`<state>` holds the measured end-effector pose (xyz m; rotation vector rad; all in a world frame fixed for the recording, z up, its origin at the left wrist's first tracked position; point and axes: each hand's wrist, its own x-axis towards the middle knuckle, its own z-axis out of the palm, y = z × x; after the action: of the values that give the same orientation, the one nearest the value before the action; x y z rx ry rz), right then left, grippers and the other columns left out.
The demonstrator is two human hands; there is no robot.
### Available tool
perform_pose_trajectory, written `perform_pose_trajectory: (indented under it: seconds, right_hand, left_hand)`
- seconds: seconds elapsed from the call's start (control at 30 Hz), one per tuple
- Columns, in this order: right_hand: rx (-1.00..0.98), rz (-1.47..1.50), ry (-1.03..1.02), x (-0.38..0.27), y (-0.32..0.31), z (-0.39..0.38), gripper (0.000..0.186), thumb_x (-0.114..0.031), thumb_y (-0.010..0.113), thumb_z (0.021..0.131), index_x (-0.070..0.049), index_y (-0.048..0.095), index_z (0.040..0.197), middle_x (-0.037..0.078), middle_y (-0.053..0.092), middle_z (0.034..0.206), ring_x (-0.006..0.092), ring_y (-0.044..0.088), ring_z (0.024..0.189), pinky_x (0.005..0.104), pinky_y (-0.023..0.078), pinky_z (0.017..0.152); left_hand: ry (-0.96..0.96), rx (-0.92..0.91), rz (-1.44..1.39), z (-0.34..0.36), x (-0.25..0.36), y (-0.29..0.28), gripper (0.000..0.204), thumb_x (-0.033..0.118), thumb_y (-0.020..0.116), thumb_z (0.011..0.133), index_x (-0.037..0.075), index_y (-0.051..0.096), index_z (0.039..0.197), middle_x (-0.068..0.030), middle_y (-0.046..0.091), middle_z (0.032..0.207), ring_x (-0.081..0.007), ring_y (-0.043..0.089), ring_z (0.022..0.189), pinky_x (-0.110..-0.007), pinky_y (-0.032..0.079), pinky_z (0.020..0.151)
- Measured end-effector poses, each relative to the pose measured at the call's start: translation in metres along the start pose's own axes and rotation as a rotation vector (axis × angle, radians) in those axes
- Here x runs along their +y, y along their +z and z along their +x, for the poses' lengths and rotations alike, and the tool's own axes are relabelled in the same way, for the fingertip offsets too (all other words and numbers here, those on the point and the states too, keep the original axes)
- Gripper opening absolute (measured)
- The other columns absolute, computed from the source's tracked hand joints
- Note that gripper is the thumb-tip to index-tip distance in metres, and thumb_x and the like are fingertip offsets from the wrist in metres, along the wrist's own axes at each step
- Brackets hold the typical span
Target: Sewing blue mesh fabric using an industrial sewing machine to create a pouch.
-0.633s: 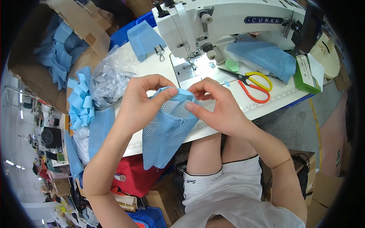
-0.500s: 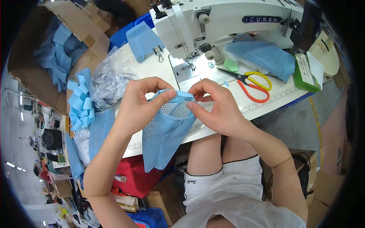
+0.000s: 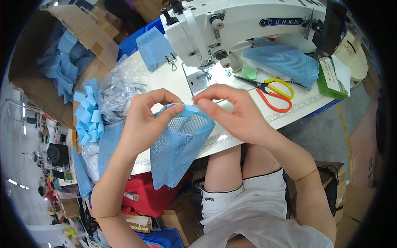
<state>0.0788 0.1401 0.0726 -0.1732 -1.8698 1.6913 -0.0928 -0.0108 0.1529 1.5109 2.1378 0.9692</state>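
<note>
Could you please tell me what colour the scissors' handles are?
Scissors: one yellow handle, one red, clearest in the head view.

A blue mesh pouch (image 3: 178, 151) is held up in front of the white sewing machine (image 3: 231, 29), its top edge pinched by the left hand (image 3: 144, 124) and the right hand (image 3: 235, 113) (thumbs and forefingers closed on the blue binding). The pouch hangs over the edge of the white table (image 3: 165, 80). Scissors with yellow and red handles (image 3: 271, 91) are seen lying beside the machine, near a green box (image 3: 331, 78).

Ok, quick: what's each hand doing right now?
Left hand: closed, pinching the blue mesh piece by its top edge.
Right hand: closed, pinching the same edge.
</note>
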Motion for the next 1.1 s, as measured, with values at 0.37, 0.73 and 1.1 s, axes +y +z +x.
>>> perform_pose_trajectory:
  seconds: [0.37,0.73,1.1]
  right_hand:
    - [-0.01,-0.169,-0.057,0.009,0.007,0.004,0.017,-0.018,0.076,0.097,-0.002,0.076,0.102,0.014,0.074,0.091,0.027,0.072,0.087,0.0385,0.056,0.081]
    - [0.05,-0.419,-0.277,0.01,0.009,0.006,0.009,-0.012,0.073,0.095,-0.004,0.07,0.096,0.012,0.069,0.089,0.0324,0.066,0.09,0.0434,0.053,0.078]
    - [0.262,-0.615,-0.671,0.003,0.042,0.07,0.014,-0.006,0.079,0.08,-0.006,0.067,0.088,0.008,0.064,0.084,0.0263,0.064,0.081,0.0383,0.052,0.063]
  left_hand:
    - [-0.076,-0.093,-0.068,0.0,0.002,-0.002,0.017,0.016,0.085,0.091,0.0,0.083,0.098,-0.0061,0.079,0.084,-0.0094,0.068,0.079,-0.028,0.053,0.078]
    - [-0.016,0.006,0.031,0.0,0.004,0.002,0.018,0.017,0.084,0.091,0.0,0.083,0.096,-0.0068,0.078,0.081,-0.0104,0.068,0.077,-0.029,0.052,0.076]
    - [0.625,0.255,0.775,0.03,0.022,-0.053,0.015,0.001,0.081,0.077,0.013,0.078,0.087,-0.0013,0.071,0.08,-0.0217,0.067,0.085,-0.048,0.04,0.112]
